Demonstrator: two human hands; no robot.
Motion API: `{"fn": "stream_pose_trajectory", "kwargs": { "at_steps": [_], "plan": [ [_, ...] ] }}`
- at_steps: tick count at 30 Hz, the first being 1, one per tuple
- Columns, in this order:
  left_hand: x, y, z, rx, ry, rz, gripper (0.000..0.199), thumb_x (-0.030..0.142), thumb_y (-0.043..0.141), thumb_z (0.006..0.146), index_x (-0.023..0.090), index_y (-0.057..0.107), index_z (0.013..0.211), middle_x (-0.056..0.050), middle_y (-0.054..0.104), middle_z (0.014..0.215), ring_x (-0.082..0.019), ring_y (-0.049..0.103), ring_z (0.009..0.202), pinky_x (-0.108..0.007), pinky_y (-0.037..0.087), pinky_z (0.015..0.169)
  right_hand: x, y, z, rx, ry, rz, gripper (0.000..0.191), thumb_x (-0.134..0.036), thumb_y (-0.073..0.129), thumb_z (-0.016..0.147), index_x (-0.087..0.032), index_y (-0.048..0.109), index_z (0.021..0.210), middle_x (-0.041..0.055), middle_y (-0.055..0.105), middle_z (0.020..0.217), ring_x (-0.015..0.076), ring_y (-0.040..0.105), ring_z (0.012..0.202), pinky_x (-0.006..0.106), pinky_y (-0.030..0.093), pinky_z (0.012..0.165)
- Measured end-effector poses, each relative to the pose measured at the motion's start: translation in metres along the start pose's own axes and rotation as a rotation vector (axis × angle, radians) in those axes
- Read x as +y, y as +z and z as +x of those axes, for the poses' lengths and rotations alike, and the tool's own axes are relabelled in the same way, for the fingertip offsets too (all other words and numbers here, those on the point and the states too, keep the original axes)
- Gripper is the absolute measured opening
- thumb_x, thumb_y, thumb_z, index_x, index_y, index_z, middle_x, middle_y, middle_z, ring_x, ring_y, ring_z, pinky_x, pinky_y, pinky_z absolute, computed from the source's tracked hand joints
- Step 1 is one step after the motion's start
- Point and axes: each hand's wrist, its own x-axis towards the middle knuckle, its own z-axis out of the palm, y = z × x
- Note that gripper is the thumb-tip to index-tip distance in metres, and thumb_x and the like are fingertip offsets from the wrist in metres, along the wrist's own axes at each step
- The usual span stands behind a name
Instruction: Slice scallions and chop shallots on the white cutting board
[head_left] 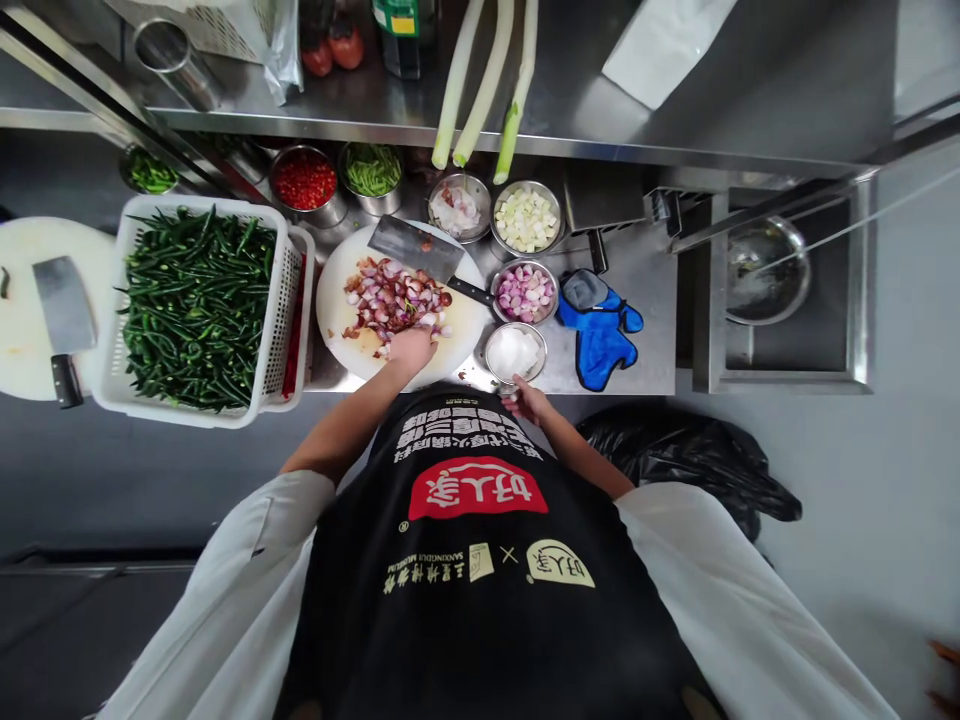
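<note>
My left hand is low over the near edge of a heap of shallots and loose brown skins on a round white cutting board. Its fingers curl down, and what they hold is hidden. A cleaver lies across the board's far side, its black handle pointing right. My right hand has its fingers closed at the near rim of a metal bowl with something white inside. Just beyond stands a bowl of peeled shallots.
White basket of green chilies stands left, beside another board with a cleaver. Behind are pots of chopped red chili and green pieces. Leeks overhang the shelf edge. Blue cloth and a sink are right.
</note>
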Motion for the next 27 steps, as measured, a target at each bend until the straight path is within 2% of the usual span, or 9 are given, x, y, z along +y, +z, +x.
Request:
{"fn": "stream_pose_trajectory", "kwargs": {
  "at_steps": [3, 6, 9, 12, 15, 18, 22, 27],
  "plan": [
    [0.002, 0.003, 0.007, 0.013, -0.018, -0.019, 0.038, 0.027, 0.054, 0.103, 0.013, 0.072, 0.132, -0.022, 0.076, 0.129, -0.035, 0.074, 0.116, -0.041, 0.055, 0.094, 0.002, -0.008, -0.013, 0.012, -0.115, -0.278, 0.040, -0.052, 0.078, 0.093, -0.018, 0.066, 0.077, 0.0085, 0.076, 0.072, 0.0153, 0.064, 0.055, 0.022, 0.041, 0.046],
    [-0.004, 0.008, 0.000, 0.111, -0.028, -0.137, 0.030, 0.028, 0.060, 0.099, 0.016, 0.075, 0.122, -0.019, 0.074, 0.133, -0.033, 0.074, 0.116, -0.039, 0.055, 0.094, -0.010, 0.006, -0.022, 0.018, -0.390, -0.409, 0.036, -0.045, 0.081, 0.087, -0.021, 0.062, 0.068, 0.0041, 0.072, 0.066, 0.0160, 0.063, 0.058, 0.024, 0.042, 0.051],
    [-0.009, 0.015, -0.015, 0.179, -0.026, -0.471, 0.018, 0.031, 0.071, 0.092, 0.019, 0.075, 0.105, -0.013, 0.079, 0.116, -0.029, 0.076, 0.103, -0.036, 0.056, 0.089, -0.036, 0.047, -0.029, 0.042, -0.708, -0.364, 0.024, -0.040, 0.084, 0.079, -0.023, 0.067, 0.075, 0.0004, 0.073, 0.072, 0.0182, 0.067, 0.070, 0.027, 0.053, 0.066],
    [-0.004, 0.021, -0.031, 0.087, -0.037, -0.982, 0.027, 0.041, 0.082, 0.084, 0.019, 0.070, 0.092, -0.007, 0.078, 0.088, -0.021, 0.073, 0.074, -0.031, 0.055, 0.071, -0.064, 0.095, -0.033, -0.074, -0.862, -0.165, 0.027, -0.038, 0.086, 0.074, -0.027, 0.072, 0.094, -0.0009, 0.079, 0.092, 0.0187, 0.072, 0.082, 0.031, 0.059, 0.079],
    [0.006, 0.021, -0.046, 0.004, -0.031, -1.322, 0.046, 0.053, 0.091, 0.072, 0.017, 0.071, 0.092, -0.006, 0.077, 0.083, -0.016, 0.067, 0.064, -0.028, 0.052, 0.060, -0.081, 0.121, -0.040, -0.171, -0.871, -0.049, 0.033, -0.037, 0.089, 0.071, -0.026, 0.073, 0.097, -0.0014, 0.079, 0.090, 0.0186, 0.073, 0.083, 0.031, 0.060, 0.080],
    [0.014, 0.016, -0.058, -0.012, 0.014, -1.466, 0.053, 0.055, 0.093, 0.070, 0.014, 0.077, 0.099, -0.008, 0.079, 0.090, -0.017, 0.070, 0.070, -0.030, 0.057, 0.066, -0.087, 0.120, -0.048, -0.188, -0.836, 0.045, 0.034, -0.038, 0.093, 0.069, -0.025, 0.072, 0.093, -0.0027, 0.076, 0.082, 0.0168, 0.070, 0.073, 0.029, 0.059, 0.072],
    [0.014, 0.012, -0.068, -0.045, 0.033, -1.538, 0.048, 0.047, 0.092, 0.074, 0.013, 0.082, 0.107, -0.008, 0.081, 0.090, -0.018, 0.072, 0.077, -0.035, 0.062, 0.078, -0.086, 0.112, -0.058, -0.234, -0.810, 0.125, 0.039, -0.037, 0.096, 0.066, -0.024, 0.070, 0.092, -0.0032, 0.077, 0.083, 0.0150, 0.070, 0.070, 0.028, 0.061, 0.069],
    [0.013, 0.013, -0.069, -0.046, -0.004, -1.562, 0.033, 0.035, 0.085, 0.078, 0.013, 0.081, 0.102, -0.007, 0.079, 0.086, -0.018, 0.072, 0.075, -0.036, 0.062, 0.080, -0.082, 0.118, -0.063, -0.231, -0.779, 0.186, 0.042, -0.039, 0.098, 0.064, -0.023, 0.069, 0.089, -0.0036, 0.078, 0.080, 0.0135, 0.069, 0.066, 0.027, 0.061, 0.067]
  ]
}}
